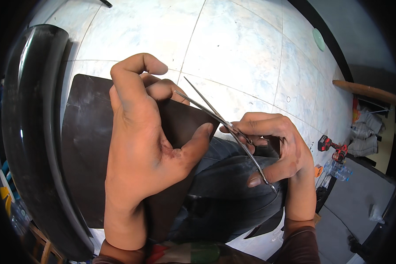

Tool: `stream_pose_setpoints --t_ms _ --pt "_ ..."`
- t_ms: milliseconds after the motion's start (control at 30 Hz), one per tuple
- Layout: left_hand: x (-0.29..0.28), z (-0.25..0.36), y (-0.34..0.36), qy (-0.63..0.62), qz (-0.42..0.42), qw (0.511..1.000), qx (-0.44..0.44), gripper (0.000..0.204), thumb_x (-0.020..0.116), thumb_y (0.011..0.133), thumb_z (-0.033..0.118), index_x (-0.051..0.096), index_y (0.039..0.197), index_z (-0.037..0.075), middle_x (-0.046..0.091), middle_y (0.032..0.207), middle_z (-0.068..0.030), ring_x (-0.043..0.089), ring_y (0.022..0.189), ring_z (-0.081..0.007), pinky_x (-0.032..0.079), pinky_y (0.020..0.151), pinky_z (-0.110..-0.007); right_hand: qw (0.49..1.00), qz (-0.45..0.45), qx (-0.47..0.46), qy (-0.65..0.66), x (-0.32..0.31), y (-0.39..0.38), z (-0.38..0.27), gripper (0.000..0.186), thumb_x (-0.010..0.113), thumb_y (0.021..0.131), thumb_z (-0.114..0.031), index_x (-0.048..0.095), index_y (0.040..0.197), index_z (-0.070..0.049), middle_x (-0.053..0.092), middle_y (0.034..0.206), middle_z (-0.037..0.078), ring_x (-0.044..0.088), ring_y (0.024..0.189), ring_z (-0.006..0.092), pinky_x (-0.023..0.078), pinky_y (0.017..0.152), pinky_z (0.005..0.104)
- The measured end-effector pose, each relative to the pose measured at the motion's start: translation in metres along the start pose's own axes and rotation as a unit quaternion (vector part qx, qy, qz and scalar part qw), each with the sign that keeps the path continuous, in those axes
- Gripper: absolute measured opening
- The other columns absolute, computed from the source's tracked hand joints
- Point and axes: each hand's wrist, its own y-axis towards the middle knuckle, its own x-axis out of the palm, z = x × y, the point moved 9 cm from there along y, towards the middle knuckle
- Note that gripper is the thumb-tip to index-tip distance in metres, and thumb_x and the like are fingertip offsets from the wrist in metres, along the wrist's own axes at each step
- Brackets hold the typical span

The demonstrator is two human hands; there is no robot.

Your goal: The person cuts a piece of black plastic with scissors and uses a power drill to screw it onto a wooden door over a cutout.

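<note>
My right hand [279,143] holds a pair of slim metal scissors [226,124], its fingers at one handle and its thumb against the other. The scissors' blades are spread, their tips pointing up and left toward my left hand [141,132]. That hand is over a dark brown sheet [88,119], index finger bent and thumb stretched well away from the curled fingers. Nothing shows gripped between them. The left thumb tip is close to the sheet's right corner, beside the scissors; whether it presses on the sheet I cannot tell. The sheet lies partly across my dark-trousered legs [233,185].
A long glossy black roll [35,132] stands along the left side. Pale tiled floor [237,48] spreads ahead. On the right are a red and black cordless drill [334,147], plastic bottles [339,169] and a grey mat [356,202]. A wooden edge [367,91] juts in farther back.
</note>
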Motion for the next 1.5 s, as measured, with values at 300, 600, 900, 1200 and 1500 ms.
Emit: stream_pose_setpoints --t_ms 300,600,900,1200,1500 --pt "-0.003 0.005 0.001 0.025 0.004 0.999 0.028 0.084 0.088 0.077 -0.003 0.036 0.143 -0.004 0.062 0.101 -0.01 0.064 0.091 -0.0154 0.053 0.081 -0.027 1.0 0.01 -0.011 0.021 0.002 0.004 0.002 0.095 0.097 0.04 -0.036 0.081 0.125 0.001 0.069 0.085 0.004 0.058 0.069 0.0134 0.036 0.061 0.0313" --pt "-0.002 0.001 -0.002 -0.01 0.008 1.0 0.016 0.084 0.09 0.074 -0.004 0.04 0.142 -0.005 0.061 0.106 -0.0109 0.066 0.092 -0.0157 0.055 0.083 -0.03 1.0 -0.004 -0.022 0.016 0.002 0.005 0.002 0.094 0.098 0.04 -0.034 0.081 0.125 0.003 0.07 0.083 0.005 0.058 0.068 0.0124 0.037 0.061 0.0311" --pt "-0.003 -0.001 -0.002 -0.008 0.01 1.0 -0.016 0.091 0.091 0.072 -0.004 0.034 0.143 -0.003 0.063 0.097 -0.0071 0.063 0.091 -0.0159 0.052 0.087 -0.03 0.998 -0.032 -0.016 0.057 0.002 0.004 -0.003 0.105 0.103 0.039 -0.027 0.074 0.13 0.017 0.068 0.081 0.008 0.072 0.077 0.0188 0.055 0.076 0.0316" --pt "-0.004 0.002 -0.001 0.015 0.005 1.0 0.02 0.093 0.09 0.072 -0.007 0.033 0.144 -0.001 0.064 0.092 -0.0057 0.059 0.092 -0.0128 0.047 0.085 -0.025 0.99 -0.106 -0.092 -0.024 -0.01 0.009 -0.024 0.086 0.108 0.056 -0.026 0.077 0.126 0.013 0.073 0.084 0.009 0.069 0.074 0.0146 0.053 0.074 0.0303" --pt "-0.004 -0.004 -0.002 0.012 -0.016 0.999 -0.038 0.098 0.093 0.067 -0.009 0.033 0.145 -0.002 0.06 0.108 -0.009 0.062 0.097 -0.0177 0.052 0.084 -0.029 0.993 -0.093 -0.069 0.017 -0.009 0.007 -0.02 0.079 0.106 0.068 -0.026 0.076 0.132 0.01 0.076 0.089 0.009 0.066 0.072 0.0121 0.044 0.064 0.0222"
